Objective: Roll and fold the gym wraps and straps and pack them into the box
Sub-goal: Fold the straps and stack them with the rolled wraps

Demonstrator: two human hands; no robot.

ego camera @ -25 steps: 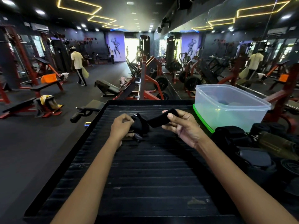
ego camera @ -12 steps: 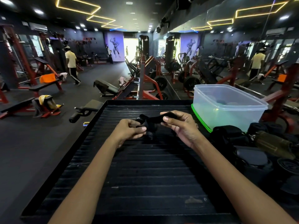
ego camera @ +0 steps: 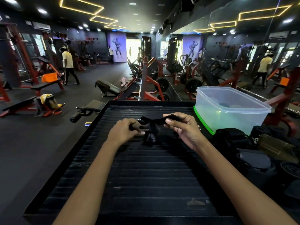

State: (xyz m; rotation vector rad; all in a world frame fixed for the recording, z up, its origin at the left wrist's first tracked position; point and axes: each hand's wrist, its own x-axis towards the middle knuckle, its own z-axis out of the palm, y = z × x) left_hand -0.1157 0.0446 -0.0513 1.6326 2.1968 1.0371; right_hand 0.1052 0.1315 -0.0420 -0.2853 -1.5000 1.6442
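Note:
A black gym strap [ego camera: 151, 127] stretches between both hands above the far half of the black ribbed platform [ego camera: 146, 176]. My left hand [ego camera: 125, 130] grips its bunched left end, with a loose loop hanging below. My right hand [ego camera: 181, 127] pinches the flat free end between thumb and fingers. The clear plastic box [ego camera: 230, 109] stands on a green lid [ego camera: 203, 120] at the far right of the platform. A few small round items show faintly through the box wall. A pile of black wraps [ego camera: 230, 138] and an olive roll [ego camera: 276, 146] lies right of my right hand.
The platform has a raised rim [ego camera: 90, 127] on the left and far sides. Beyond it are red gym machines, benches [ego camera: 45, 83] and a mirror wall on the right. A person in a pale shirt [ego camera: 68, 65] walks at the far left.
My left hand has moved left and down a little, and the strap now runs tauter between the hands. The loose loop hangs lower below it. The person at far left has walked on.

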